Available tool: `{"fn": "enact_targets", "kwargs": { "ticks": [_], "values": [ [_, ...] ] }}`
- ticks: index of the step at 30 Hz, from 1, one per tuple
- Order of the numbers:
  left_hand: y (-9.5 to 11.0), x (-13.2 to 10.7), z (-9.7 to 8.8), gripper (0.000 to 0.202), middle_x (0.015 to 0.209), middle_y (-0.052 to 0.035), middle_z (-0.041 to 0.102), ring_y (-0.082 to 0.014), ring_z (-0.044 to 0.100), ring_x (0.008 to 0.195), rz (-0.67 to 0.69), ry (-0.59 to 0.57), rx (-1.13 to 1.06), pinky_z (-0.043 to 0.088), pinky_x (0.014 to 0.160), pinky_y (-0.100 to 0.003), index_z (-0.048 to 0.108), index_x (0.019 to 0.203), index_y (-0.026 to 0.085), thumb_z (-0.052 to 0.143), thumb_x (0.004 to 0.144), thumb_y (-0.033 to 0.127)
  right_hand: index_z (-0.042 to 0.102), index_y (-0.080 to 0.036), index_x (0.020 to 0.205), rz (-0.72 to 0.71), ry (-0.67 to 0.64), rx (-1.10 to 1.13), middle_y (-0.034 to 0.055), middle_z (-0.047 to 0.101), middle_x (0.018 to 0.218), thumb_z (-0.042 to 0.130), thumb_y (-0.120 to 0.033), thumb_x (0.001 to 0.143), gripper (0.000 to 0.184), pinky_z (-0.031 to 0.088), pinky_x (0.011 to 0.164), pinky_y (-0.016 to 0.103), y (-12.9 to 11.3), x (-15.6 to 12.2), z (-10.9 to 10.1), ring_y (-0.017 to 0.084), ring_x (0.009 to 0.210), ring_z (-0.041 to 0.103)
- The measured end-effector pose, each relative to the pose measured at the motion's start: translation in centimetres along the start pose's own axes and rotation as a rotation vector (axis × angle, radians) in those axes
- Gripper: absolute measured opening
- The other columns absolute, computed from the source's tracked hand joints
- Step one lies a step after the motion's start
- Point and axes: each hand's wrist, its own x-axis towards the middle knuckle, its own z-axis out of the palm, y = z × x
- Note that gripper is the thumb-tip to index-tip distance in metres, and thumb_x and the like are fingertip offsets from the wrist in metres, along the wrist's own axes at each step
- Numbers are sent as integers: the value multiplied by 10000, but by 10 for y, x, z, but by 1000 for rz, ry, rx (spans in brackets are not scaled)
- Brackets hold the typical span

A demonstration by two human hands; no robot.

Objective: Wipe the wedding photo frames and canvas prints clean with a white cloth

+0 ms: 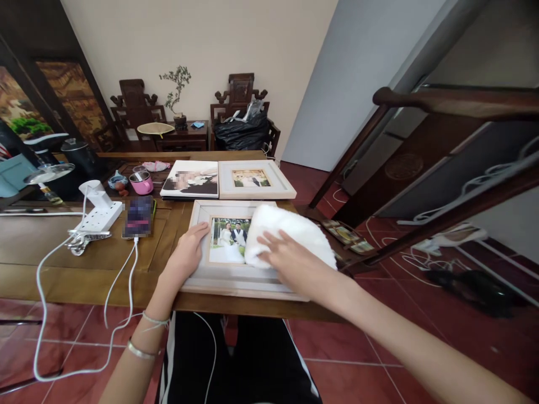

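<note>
A light wooden picture frame (236,283) with a wedding photo lies flat at the table's near edge. My left hand (187,249) grips its left side, with the fingers over the rim. On the frame's right half, my right hand (284,258) holds a fluffy white cloth (303,230) pressed down, fingers bent into it. The cloth covers part of the photo and the right rim, and spills past the frame's right side.
Behind lie a second framed photo (275,185) and a black-and-white photo panel (189,188). To the left are a charging phone (138,216), a power strip (103,217), a pink cup (141,183) and white cables. A wooden chair (421,146) stands at right.
</note>
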Motion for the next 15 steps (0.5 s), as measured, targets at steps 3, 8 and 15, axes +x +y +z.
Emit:
{"fn": "enact_targets", "kwargs": {
  "ticks": [3, 8, 15],
  "values": [
    [-1, -1, 1, 531, 1314, -110, 585, -212, 501, 1271, -1, 4, -14, 368, 1113, -420, 610, 1196, 122, 353, 763, -46, 686, -134, 1094, -40, -94, 107, 189, 577, 1290, 470, 48, 640, 535, 359, 1059, 468, -21, -29, -17, 319, 1257, 478],
    [-1, -1, 0, 538, 1335, -112, 566, -213, 488, 1282, -8, -10, 1, 364, 1114, -414, 600, 1212, 124, 355, 765, -47, 648, -156, 1171, -8, -93, 200, 163, 530, 1355, 411, 64, 647, 616, 404, 1035, 427, -28, -34, -15, 284, 1285, 458],
    [0, 0, -4, 553, 1349, -132, 548, -220, 484, 1285, 4, -55, 28, 358, 1118, -405, 587, 1232, 98, 348, 757, -54, 562, -97, 1277, 128, 151, 51, 185, 431, 1436, 424, 51, 678, 632, 260, 1110, 515, 24, 38, 19, 303, 1373, 312]
  ]
}}
